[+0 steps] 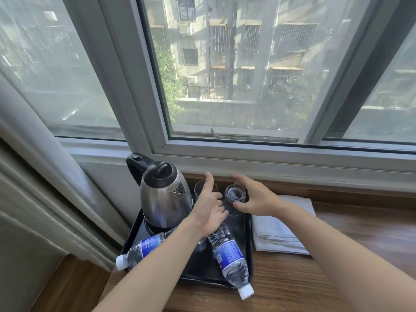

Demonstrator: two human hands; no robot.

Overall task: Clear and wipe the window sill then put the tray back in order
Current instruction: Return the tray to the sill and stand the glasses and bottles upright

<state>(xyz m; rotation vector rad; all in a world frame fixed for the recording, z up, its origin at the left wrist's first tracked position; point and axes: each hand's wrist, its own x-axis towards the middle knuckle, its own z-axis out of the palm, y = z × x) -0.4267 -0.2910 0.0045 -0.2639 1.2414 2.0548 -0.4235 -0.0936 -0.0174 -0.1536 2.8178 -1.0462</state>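
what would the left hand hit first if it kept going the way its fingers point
Most likely the second glass just beyond the left hand, standing beside the kettle at the back of the tray. Behind that is the wall below the window frame. Depth is hard to judge here.

Blue labels on left bottle (144,249) and right bottle (229,258): white print, seemingly illegible.

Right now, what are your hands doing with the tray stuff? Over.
Right hand grips upside-down glass over black tray. Left hand open beside it, second glass behind. Two water bottles lying across tray, kettle at left.
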